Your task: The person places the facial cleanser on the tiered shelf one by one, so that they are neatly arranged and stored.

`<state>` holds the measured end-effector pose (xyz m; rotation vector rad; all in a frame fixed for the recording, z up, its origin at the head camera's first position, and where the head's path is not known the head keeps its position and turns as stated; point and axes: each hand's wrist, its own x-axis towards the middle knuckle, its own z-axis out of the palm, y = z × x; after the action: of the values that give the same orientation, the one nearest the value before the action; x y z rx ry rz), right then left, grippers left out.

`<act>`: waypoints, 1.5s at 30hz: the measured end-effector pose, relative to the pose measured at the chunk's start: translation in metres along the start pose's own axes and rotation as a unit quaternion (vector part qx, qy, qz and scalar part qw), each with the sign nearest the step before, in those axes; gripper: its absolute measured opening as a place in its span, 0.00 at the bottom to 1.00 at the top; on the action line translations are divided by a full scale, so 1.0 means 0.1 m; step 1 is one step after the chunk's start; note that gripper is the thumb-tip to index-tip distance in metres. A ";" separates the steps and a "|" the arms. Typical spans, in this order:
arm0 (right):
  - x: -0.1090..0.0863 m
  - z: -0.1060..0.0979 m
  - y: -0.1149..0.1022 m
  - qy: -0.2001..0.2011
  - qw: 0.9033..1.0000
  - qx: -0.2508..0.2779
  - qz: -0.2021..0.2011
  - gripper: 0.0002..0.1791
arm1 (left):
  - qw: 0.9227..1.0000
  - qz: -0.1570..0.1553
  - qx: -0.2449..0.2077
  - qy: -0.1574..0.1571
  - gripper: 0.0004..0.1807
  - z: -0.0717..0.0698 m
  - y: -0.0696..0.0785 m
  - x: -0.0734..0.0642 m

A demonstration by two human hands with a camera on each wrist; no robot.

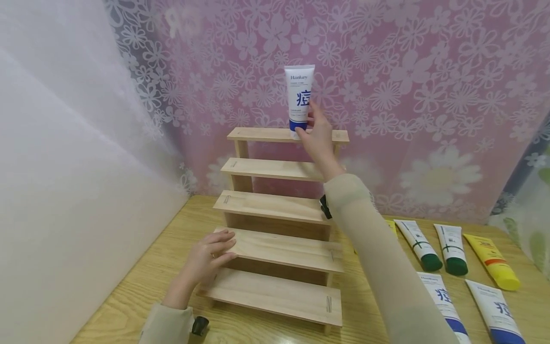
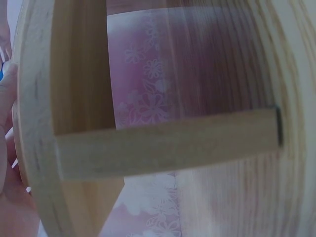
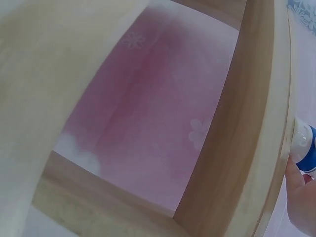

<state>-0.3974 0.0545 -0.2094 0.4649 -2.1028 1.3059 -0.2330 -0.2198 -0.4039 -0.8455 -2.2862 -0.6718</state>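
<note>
Two hands, two different jobs here. Our right hand [image 1: 319, 138] has its thumb and fingers pinched round the lower part of a white tube [image 1: 298, 95] with a blue band. Our left hand [image 1: 206, 258] holds nothing we can make out; its loose fingers rest on the left end of the second board from the bottom [image 1: 283, 248]. Can't tell if anything's hooked underneath.

So the hands are well apart, the right one up around 1 o'clock from the left and obviously the nearer to the tube. The big thing, we reckon, is the tube versus the top board [image 1: 258, 134]: the tube stands nearly upright, cap down, its long axis crossing the board's length, a touch toward 3 o'clock from the board's middle. Honestly can't say whether the cap is touching wood; even our right wrist view only shows it right by the edge.

Out at about 4 o'clock from the wooden rack [image 1: 275, 294], more tubes lie on the table [image 1: 142, 286]: a green-capped tube [image 1: 417, 243] with its twin [image 1: 451, 248] beside it, a yellow tube [image 1: 491, 260], and nearer us a blue-and-white tube [image 1: 441, 298] plus another like it [image 1: 494, 308]. As containers go, the tubes hide whatever's inside.
</note>
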 end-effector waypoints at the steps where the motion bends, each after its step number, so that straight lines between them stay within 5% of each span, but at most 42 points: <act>1: 0.00 0.01 0.00 -0.001 1.000 0.000 0.001 0.38 | 1.000 0.000 0.000 0.001 0.19 0.00 0.00 0.00; 14: 0.03 0.12 -0.01 0.004 1.000 -0.015 -0.005 0.35 | 1.000 0.014 -0.003 0.013 0.19 0.02 -0.02 -0.01; 34: 0.02 0.20 -0.11 0.035 0.993 -0.104 0.038 0.31 | 1.000 0.005 0.007 -0.004 0.20 0.02 -0.03 0.00; 45: 0.01 0.22 -0.11 0.037 0.993 -0.102 0.048 0.31 | 1.000 -0.004 0.007 -0.006 0.19 0.01 -0.03 -0.01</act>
<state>-0.3989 0.0296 -0.2086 0.2268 -2.1913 1.1266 -0.2350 -0.2209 -0.4058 -0.8370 -2.3044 -0.6562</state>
